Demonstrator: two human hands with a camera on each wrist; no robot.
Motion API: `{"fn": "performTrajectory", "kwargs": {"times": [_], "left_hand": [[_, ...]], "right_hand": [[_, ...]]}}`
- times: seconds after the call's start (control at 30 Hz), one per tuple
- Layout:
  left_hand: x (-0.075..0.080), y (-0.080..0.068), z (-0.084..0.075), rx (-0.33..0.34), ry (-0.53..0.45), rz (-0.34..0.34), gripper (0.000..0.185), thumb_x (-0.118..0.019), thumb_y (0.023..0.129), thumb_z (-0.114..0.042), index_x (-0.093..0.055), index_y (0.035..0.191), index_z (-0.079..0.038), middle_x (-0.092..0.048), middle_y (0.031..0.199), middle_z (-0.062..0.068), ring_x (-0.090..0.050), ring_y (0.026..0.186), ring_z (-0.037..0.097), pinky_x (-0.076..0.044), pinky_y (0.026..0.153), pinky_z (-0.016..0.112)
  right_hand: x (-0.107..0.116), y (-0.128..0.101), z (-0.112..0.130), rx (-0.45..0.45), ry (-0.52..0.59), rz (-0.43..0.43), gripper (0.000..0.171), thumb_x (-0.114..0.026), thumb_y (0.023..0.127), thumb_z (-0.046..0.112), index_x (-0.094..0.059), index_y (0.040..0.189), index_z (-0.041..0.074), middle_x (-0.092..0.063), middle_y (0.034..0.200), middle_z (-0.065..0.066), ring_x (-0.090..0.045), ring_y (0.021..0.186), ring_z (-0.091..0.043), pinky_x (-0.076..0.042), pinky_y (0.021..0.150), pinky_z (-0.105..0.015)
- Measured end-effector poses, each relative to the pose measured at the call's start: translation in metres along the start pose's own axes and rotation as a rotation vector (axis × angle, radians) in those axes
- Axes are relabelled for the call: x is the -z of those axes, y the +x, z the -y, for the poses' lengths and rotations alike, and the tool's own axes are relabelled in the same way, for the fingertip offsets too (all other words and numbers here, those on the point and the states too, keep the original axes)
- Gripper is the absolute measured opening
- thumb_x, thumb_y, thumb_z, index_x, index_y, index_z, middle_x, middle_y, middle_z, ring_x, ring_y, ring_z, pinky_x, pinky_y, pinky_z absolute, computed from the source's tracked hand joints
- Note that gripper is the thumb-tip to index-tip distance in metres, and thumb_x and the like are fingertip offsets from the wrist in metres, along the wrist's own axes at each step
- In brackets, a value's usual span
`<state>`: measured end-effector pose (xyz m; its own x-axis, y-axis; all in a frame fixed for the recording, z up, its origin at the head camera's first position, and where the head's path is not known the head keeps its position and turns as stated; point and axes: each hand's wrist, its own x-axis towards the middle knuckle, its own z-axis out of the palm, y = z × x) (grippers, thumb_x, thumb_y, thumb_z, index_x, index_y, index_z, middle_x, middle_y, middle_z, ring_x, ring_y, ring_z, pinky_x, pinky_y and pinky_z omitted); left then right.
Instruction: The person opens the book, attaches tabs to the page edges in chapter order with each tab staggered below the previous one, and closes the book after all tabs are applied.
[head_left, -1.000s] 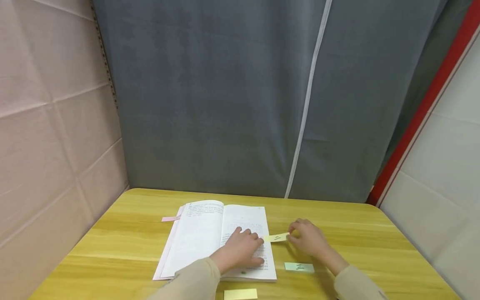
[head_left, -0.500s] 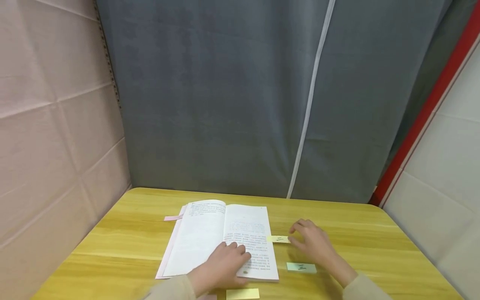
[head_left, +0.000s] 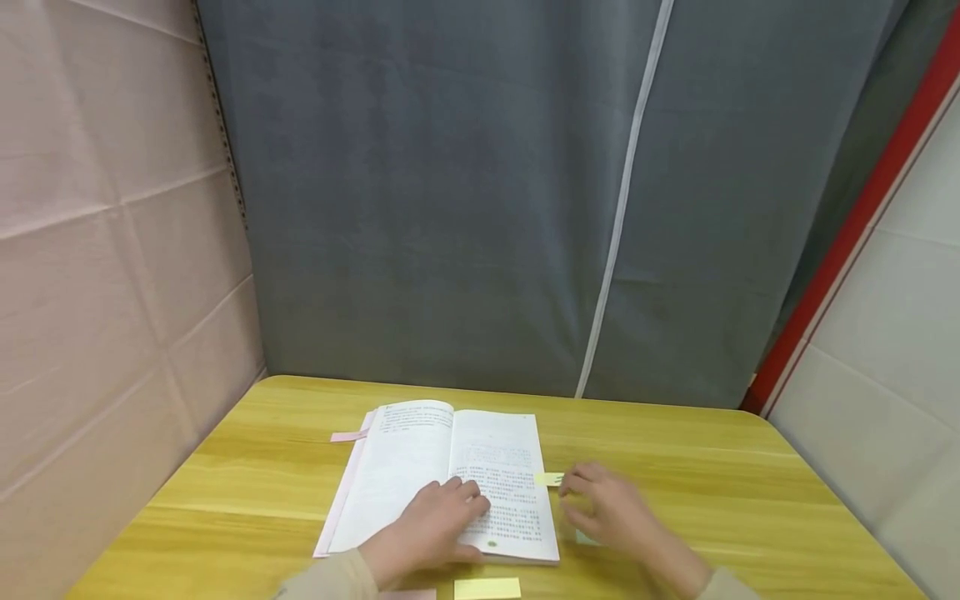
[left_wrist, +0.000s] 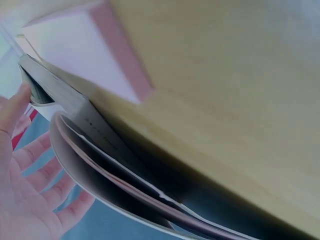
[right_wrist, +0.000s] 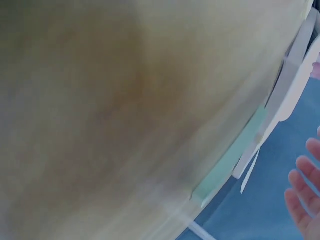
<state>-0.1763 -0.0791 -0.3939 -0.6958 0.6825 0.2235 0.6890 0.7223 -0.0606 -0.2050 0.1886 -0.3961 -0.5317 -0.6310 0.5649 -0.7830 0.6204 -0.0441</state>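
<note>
An open book (head_left: 397,492) lies on the table, printed text on its right page. My left hand (head_left: 431,521) rests over the lower middle of it, fingers spread; in the left wrist view the hand (left_wrist: 35,185) shows beside the curved pages (left_wrist: 95,165). A yellow sticky tab (head_left: 550,479) juts from the right page's outer edge. Just right of that tab is my right hand (head_left: 611,508), fingers loosely bent and holding nothing. It partly hides a green sticky-note pad (head_left: 587,538), which the right wrist view shows whole as a green pad (right_wrist: 230,160) beside the book.
A pink tab (head_left: 348,436) sticks out from the book's left side. Along the near side lie a yellow sticky-note pad (head_left: 487,588) and a pink pad (head_left: 408,595), the latter cut off by the frame. A grey curtain (head_left: 450,208) hangs behind the wooden table (head_left: 712,467).
My left hand has slid left and nearer, off the page's right part. My right hand has let go of the yellow tab and come nearer, over the green pad.
</note>
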Motion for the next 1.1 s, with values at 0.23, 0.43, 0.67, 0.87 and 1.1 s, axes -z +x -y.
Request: {"fn": "performTrajectory", "kwargs": {"times": [0.23, 0.43, 0.67, 0.87, 1.1], "left_hand": [[0.001, -0.004, 0.006, 0.027, -0.049, -0.022, 0.053, -0.062, 0.066, -0.058, -0.059, 0.102, -0.019, -0.051, 0.095, -0.006, -0.045, 0.079, 0.010, -0.035, 0.056, 0.023], [0.005, -0.009, 0.011, 0.019, -0.107, -0.054, 0.050, -0.062, 0.069, -0.054, -0.058, 0.104, -0.018, -0.052, 0.098, -0.006, -0.046, 0.082, 0.010, -0.036, 0.058, 0.022], [0.005, -0.014, 0.019, 0.074, -0.217, -0.022, 0.061, -0.056, 0.070, -0.058, -0.054, 0.115, -0.018, -0.049, 0.107, -0.005, -0.045, 0.090, 0.011, -0.039, 0.065, 0.026], [0.006, -0.024, 0.022, 0.034, -0.164, -0.137, 0.056, -0.062, 0.072, -0.050, -0.053, 0.117, -0.018, -0.049, 0.107, -0.005, -0.047, 0.092, 0.012, -0.039, 0.067, 0.027], [0.011, -0.030, 0.016, -0.096, 0.048, -0.344, 0.051, -0.065, 0.067, -0.020, -0.052, 0.116, -0.017, -0.051, 0.113, 0.000, -0.048, 0.098, 0.014, -0.041, 0.071, 0.033]], "right_hand": [[-0.002, -0.002, 0.017, 0.123, 0.061, 0.097, 0.013, -0.069, 0.073, 0.028, -0.062, 0.080, 0.019, -0.055, 0.087, 0.010, -0.051, 0.081, -0.006, -0.045, 0.066, -0.025], [-0.002, -0.002, 0.023, 0.175, 0.075, 0.080, 0.018, -0.067, 0.074, 0.034, -0.060, 0.081, 0.019, -0.053, 0.089, 0.012, -0.050, 0.082, -0.004, -0.044, 0.066, -0.021], [-0.002, -0.002, 0.026, 0.232, 0.079, 0.063, 0.017, -0.067, 0.075, 0.032, -0.059, 0.081, 0.018, -0.053, 0.089, 0.011, -0.049, 0.081, -0.004, -0.042, 0.066, -0.019], [-0.002, -0.003, 0.027, 0.237, 0.061, 0.077, 0.017, -0.068, 0.074, 0.032, -0.060, 0.080, 0.019, -0.053, 0.089, 0.011, -0.049, 0.082, -0.004, -0.042, 0.068, -0.021], [-0.004, -0.004, 0.029, 0.196, 0.058, 0.149, 0.014, -0.069, 0.071, 0.028, -0.060, 0.079, 0.020, -0.052, 0.084, 0.013, -0.047, 0.075, -0.003, -0.041, 0.063, -0.019]]}}
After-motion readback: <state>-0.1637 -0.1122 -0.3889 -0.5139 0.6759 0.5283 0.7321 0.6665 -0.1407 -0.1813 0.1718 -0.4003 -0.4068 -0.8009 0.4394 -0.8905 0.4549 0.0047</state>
